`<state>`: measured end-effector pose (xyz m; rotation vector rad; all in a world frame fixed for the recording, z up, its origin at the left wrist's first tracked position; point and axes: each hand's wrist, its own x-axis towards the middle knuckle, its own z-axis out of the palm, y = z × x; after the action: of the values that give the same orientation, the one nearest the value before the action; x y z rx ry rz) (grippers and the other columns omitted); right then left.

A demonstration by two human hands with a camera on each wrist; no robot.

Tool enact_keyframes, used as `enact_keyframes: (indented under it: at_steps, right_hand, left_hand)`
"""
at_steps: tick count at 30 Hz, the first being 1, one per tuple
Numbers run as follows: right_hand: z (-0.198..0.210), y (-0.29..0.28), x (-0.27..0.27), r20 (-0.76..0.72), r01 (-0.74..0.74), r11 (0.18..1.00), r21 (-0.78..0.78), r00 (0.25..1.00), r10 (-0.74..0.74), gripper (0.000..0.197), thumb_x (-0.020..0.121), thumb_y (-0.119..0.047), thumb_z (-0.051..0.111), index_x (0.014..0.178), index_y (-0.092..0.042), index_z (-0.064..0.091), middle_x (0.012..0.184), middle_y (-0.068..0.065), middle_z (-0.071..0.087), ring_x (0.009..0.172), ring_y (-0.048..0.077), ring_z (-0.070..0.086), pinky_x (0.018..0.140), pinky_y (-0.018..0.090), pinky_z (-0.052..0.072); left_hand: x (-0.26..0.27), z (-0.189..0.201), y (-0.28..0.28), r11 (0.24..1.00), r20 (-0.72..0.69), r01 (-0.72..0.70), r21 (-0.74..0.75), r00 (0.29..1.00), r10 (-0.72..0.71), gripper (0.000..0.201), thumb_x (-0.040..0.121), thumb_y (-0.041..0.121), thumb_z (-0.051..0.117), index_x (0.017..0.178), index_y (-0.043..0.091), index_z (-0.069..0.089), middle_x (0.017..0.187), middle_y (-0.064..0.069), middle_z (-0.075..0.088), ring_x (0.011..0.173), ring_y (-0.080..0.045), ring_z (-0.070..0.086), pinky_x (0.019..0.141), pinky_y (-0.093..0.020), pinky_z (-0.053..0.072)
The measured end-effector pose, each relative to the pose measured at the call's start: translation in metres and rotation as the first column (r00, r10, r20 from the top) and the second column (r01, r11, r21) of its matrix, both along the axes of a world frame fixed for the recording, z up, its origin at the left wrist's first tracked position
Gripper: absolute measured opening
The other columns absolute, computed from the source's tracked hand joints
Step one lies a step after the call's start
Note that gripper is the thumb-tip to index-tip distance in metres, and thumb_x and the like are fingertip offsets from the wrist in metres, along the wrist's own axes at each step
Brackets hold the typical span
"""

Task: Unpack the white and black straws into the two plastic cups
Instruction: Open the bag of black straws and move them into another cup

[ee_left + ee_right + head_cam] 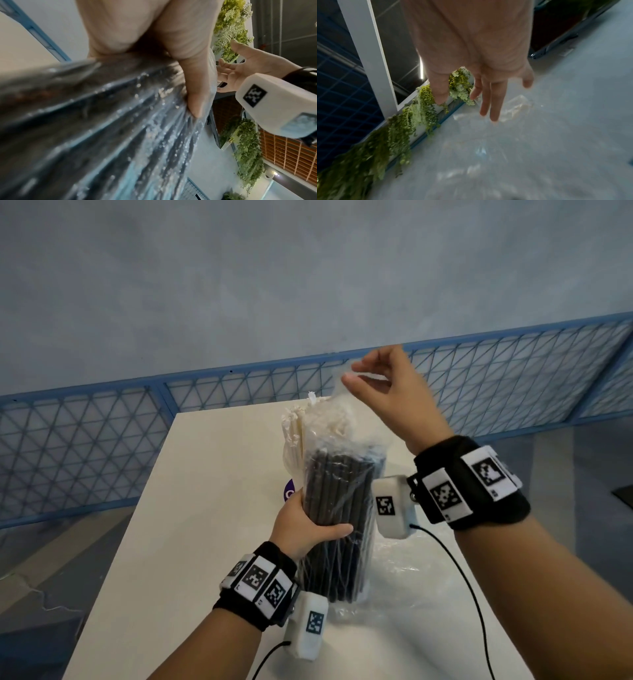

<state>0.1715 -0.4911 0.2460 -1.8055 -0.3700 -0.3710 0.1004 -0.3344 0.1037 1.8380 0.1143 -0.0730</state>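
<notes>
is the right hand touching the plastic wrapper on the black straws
Touching. The head view shows the right hand pinching the wrapper's top edge between thumb and fingers.

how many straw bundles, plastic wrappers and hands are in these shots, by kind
black straw bundle: 1
white straw bundle: 1
clear plastic wrapper round the black straws: 1
loose plastic wrapper on the table: 1
hands: 2, left hand and right hand
wrist cameras: 2
Total: 8. No cup can be made out.

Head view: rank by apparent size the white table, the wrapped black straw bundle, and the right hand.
1. White table
2. Black straw bundle in clear plastic wrap
3. Right hand, though it is raised nearer the camera, which enlarges it.
</notes>
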Motion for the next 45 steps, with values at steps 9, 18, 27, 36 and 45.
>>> enact_keyframes:
  at_steps: [9, 18, 27, 36, 45]
  right_hand:
    - [-0.014, -0.006, -0.028, 0.194, 0.081, 0.835, -0.544, 0.981, 0.031, 0.021, 0.094, -0.023, 0.050, 0.102, -0.012, 0.066, 0.097, 0.004, 0.066, 0.091, 0.016, 0.056, 0.073, 0.017, 0.030]
    - [-0.023, -0.011, -0.019, 0.163, 0.148, 0.676, -0.722, 0.986, -0.041, 0.025, 0.096, -0.024, 0.043, 0.101, -0.016, 0.066, 0.102, 0.003, 0.066, 0.099, 0.025, 0.056, 0.090, 0.040, 0.038]
    - [-0.041, -0.017, -0.018, 0.077, 0.101, 0.688, -0.719, 0.995, -0.065, 0.019, 0.092, -0.017, 0.050, 0.096, -0.020, 0.069, 0.098, 0.000, 0.066, 0.093, 0.022, 0.060, 0.091, 0.040, 0.041]
    - [-0.037, -0.009, -0.015, -0.157, -0.181, 0.625, -0.759, 0.983, 0.095, 0.032, 0.086, -0.023, 0.063, 0.118, -0.022, 0.063, 0.114, 0.006, 0.064, 0.094, 0.019, 0.060, 0.075, 0.022, 0.036]
    - [-0.033, -0.004, -0.012, -0.246, -0.317, 0.529, -0.787, 0.948, 0.201, 0.030, 0.082, -0.014, 0.067, 0.111, -0.021, 0.066, 0.111, 0.003, 0.060, 0.089, 0.014, 0.060, 0.075, 0.018, 0.036]
  left_hand:
    - [0.011, 0.018, -0.005, 0.984, 0.086, -0.099, -0.151, 0.990, 0.113, 0.077, 0.043, 0.033, 0.091, 0.112, 0.019, 0.058, 0.108, 0.003, 0.069, 0.102, -0.014, 0.065, 0.091, -0.042, 0.053]
    - [0.015, 0.008, -0.032, 0.990, 0.112, -0.054, -0.128, 0.991, 0.068, 0.072, 0.052, 0.018, 0.090, 0.113, 0.025, 0.052, 0.105, 0.012, 0.064, 0.103, -0.006, 0.060, 0.090, -0.026, 0.050]
    - [0.011, -0.011, -0.047, 0.997, 0.069, 0.046, -0.069, 0.997, -0.041, 0.071, 0.056, 0.012, 0.088, 0.113, 0.026, 0.048, 0.102, 0.016, 0.060, 0.103, -0.009, 0.059, 0.088, -0.023, 0.048]
    - [0.008, -0.016, -0.010, 0.992, 0.106, 0.015, 0.124, 0.994, -0.029, 0.076, 0.055, 0.021, 0.089, 0.117, 0.026, 0.046, 0.098, 0.024, 0.056, 0.099, -0.004, 0.055, 0.083, -0.012, 0.043]
    - [0.006, -0.019, -0.004, 0.990, 0.072, 0.018, 0.136, 0.997, -0.028, 0.076, 0.054, 0.021, 0.089, 0.116, 0.025, 0.047, 0.102, 0.017, 0.059, 0.105, -0.010, 0.056, 0.091, -0.024, 0.043]
